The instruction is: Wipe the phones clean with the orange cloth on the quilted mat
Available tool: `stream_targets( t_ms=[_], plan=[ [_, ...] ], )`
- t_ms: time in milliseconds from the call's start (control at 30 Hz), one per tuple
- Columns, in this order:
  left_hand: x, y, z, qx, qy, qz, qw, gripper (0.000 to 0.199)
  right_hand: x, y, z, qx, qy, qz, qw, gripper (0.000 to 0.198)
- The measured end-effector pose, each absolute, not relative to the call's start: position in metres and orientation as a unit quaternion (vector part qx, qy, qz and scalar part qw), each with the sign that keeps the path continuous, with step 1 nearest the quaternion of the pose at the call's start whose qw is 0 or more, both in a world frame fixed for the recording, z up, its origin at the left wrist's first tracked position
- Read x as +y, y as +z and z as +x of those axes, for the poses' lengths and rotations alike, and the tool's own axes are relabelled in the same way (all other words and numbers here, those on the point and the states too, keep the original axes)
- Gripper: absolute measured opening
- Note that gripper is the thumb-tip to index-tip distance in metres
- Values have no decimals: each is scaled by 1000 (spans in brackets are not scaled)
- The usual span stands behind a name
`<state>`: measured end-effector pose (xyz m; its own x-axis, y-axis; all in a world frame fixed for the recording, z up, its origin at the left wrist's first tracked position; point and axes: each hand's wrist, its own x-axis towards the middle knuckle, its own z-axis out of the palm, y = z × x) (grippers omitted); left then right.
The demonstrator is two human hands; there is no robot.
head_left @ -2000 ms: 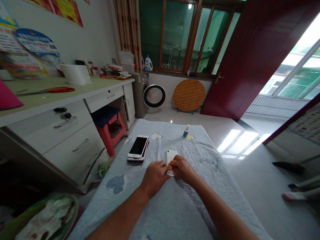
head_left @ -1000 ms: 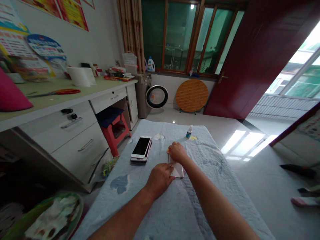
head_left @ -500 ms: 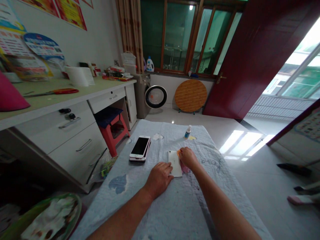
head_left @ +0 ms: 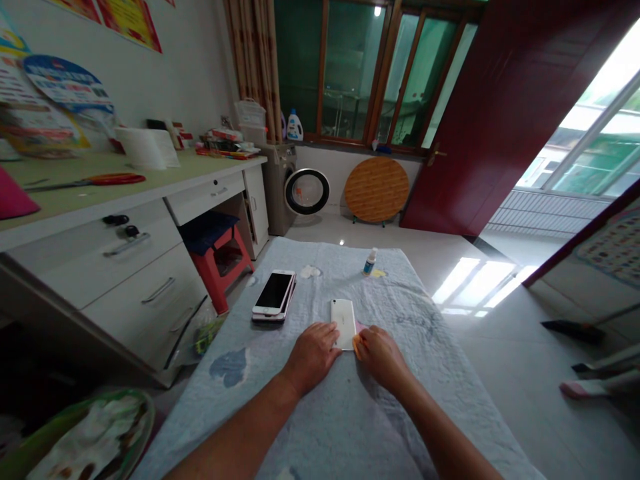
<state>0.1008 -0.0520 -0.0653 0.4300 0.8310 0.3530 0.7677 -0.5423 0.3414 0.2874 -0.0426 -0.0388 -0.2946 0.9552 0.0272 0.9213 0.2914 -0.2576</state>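
A white smartphone (head_left: 343, 319) lies back side up on the cloth-covered table, its camera corner away from me. My left hand (head_left: 313, 357) grips its left side, with the fingers along the edge and the thumb by the near end. Pinched in my right hand (head_left: 383, 357) is a small orange cloth (head_left: 357, 343), pressed to the phone's lower right edge. Left of them lies a stack of phones (head_left: 274, 295), the top one white-framed with a dark screen facing up. A small spray bottle (head_left: 370, 262) with a blue label stands farther back.
A pale blue patterned cloth (head_left: 320, 427) covers the table. On the left are a desk (head_left: 140, 267), a red stool (head_left: 216, 260) and a bin of used tissue (head_left: 145, 427). A washing machine (head_left: 277, 180) with its door open and a round wooden tabletop (head_left: 377, 190) stand behind.
My right hand has slid the orange cloth along the phone's right edge from the far corner toward the near corner. My left hand stays on the phone. The view has shifted slightly.
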Motion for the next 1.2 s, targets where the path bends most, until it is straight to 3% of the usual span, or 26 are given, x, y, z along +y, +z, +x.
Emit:
stream_targets(
  t_ms=[367, 567, 867, 1200],
  plan=[
    [-49, -64, 95, 461, 283, 834, 106, 30, -59, -17, 300, -841, 163, -503, 117, 15],
    [-44, -61, 91, 478, 290, 810, 176, 54, -50, -19, 291, -867, 115, -479, 70, 10],
    [-47, -58, 92, 493, 286, 796, 203, 56, -47, -28, 255, -895, 50, -437, 72, 11],
    [-49, -63, 90, 509, 282, 781, 228, 81, -38, -29, 261, -888, 133, -423, 123, 16]
  ],
)
